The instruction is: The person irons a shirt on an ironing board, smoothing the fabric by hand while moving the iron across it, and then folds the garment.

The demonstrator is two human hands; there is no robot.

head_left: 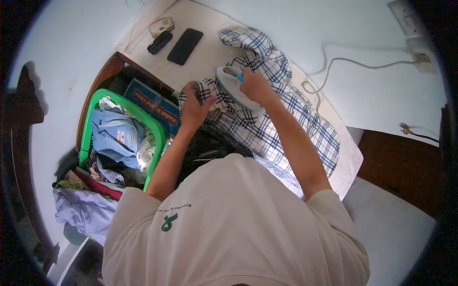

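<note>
A blue and white checked shirt (281, 114) lies spread on a white padded board (205, 52). My right hand (255, 86) grips the blue handle of a white iron (229, 78), which rests on the shirt. My left hand (193, 106) presses down on the shirt's edge just left of the iron, fingers pinching the cloth.
A green laundry basket (95, 102) full of clothes stands at the left, with a blue box (152, 102) beside it. A black phone (185, 45), a black remote (160, 42) and a small white device (161, 26) lie on the board's far end. The iron's cord (353, 62) runs to a wall socket (420, 57).
</note>
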